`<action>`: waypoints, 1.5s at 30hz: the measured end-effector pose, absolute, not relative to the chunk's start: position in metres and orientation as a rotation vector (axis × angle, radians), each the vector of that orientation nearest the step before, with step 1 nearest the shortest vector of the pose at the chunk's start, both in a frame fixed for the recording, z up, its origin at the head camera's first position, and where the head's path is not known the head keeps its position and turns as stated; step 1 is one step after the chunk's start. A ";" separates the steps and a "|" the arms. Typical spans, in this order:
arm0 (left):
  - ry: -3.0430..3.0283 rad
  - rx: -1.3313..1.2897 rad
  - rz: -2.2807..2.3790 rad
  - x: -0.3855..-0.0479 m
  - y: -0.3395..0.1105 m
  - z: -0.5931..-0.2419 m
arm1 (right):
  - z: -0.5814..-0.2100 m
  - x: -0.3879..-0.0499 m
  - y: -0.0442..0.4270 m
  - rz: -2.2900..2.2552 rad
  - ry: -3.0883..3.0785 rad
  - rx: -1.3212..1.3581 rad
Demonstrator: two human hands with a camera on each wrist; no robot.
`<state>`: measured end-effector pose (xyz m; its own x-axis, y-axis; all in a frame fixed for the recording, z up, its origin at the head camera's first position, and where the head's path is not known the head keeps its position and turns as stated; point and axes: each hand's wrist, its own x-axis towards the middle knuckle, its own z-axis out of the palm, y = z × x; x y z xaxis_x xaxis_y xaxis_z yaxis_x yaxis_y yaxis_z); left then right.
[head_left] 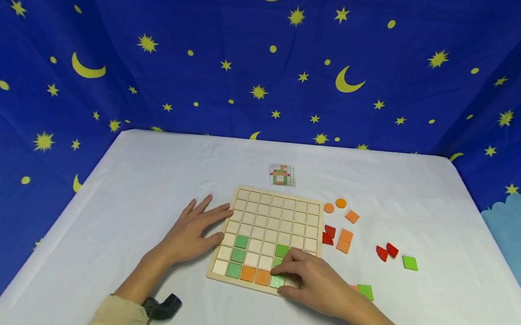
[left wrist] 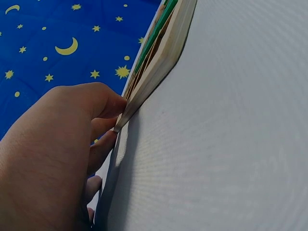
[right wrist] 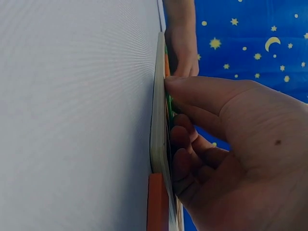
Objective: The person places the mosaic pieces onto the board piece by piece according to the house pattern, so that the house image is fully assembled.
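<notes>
A wooden grid board (head_left: 259,195) lies on the table. My left hand (head_left: 189,235) has its fingers spread, with thumb and fingertips touching the board's left edge. Over the lower right cells, my right hand (head_left: 319,282) curls its thumb and index finger around a green square tile (head_left: 277,281) in the bottom row. Two orange square tiles (head_left: 254,275) fill cells to its left. Beyond those stands a column of darker green square tiles (head_left: 237,255). Another green tile (head_left: 281,250) shows above the right fingers, which partly cover that column. The right wrist view shows the right thumb (right wrist: 192,89) at the board's surface.
Behind the board lies a small pattern card (head_left: 282,175). To the right are orange round tiles (head_left: 340,203), orange squares (head_left: 346,236), red pieces (head_left: 381,253) and a green square (head_left: 410,262). Another green tile (head_left: 365,291) is partly hidden by the right forearm.
</notes>
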<state>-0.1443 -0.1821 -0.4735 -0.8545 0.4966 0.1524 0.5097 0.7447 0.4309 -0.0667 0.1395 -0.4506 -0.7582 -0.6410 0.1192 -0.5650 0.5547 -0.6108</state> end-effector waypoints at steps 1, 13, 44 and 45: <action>-2.908 -0.838 -0.734 -0.144 -0.182 -0.473 | -0.451 -0.067 0.139 -0.983 2.666 -1.040; -2.905 -0.834 -0.734 -0.145 -0.182 -0.473 | -0.447 -0.068 0.142 -0.973 2.672 -1.055; -2.905 -0.831 -0.749 -0.144 -0.182 -0.474 | -0.419 -0.116 0.235 -1.017 2.828 -0.724; -2.904 -0.833 -0.749 -0.144 -0.182 -0.474 | -0.421 -0.118 0.239 -1.012 2.820 -0.705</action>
<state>-0.1444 -0.1820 -0.4735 -0.8564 0.4923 0.1557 0.5062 0.7410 0.4412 -0.1178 0.2386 -0.4211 -0.8933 -0.4401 0.0920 -0.3981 0.6793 -0.6164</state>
